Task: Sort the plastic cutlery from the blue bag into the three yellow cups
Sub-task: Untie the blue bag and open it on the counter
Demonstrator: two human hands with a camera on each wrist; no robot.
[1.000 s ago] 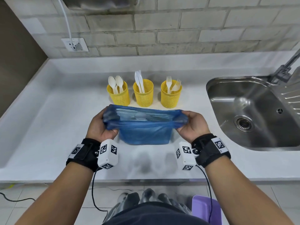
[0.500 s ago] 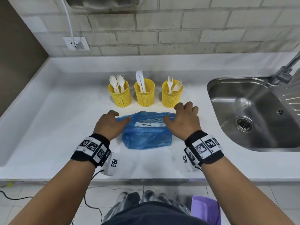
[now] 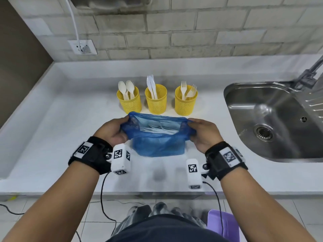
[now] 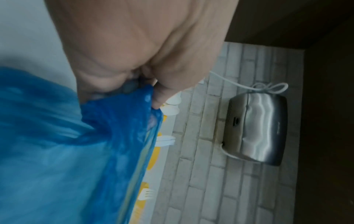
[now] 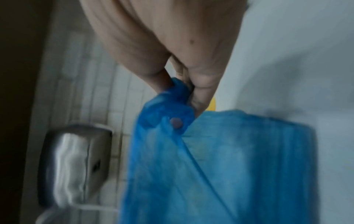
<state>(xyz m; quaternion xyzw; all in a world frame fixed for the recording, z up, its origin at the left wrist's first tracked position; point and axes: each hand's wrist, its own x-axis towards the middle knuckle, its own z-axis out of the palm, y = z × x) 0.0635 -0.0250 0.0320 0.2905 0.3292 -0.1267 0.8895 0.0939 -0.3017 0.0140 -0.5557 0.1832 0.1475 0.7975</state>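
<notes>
The blue bag (image 3: 157, 145) stands on the white counter, its mouth stretched wide between both hands. My left hand (image 3: 111, 131) grips the bag's left rim (image 4: 134, 115); my right hand (image 3: 202, 133) grips the right rim (image 5: 172, 109). White plastic cutlery (image 3: 157, 129) lies inside the bag. Behind it stand three yellow mesh cups: the left cup (image 3: 130, 103) with spoons, the middle cup (image 3: 156, 102) with knives, the right cup (image 3: 185, 103) with forks.
A steel sink (image 3: 272, 123) with a tap (image 3: 309, 74) lies to the right. A wall socket (image 3: 82, 47) with a white cable sits on the brick wall, a metal appliance (image 4: 254, 128) above it. A purple bin (image 3: 223, 224) stands on the floor.
Half a second ago both hands lay palm-down on the flattened bag. Now they have turned, gripped its rim and pulled the mouth wide, lifting the top edge.
</notes>
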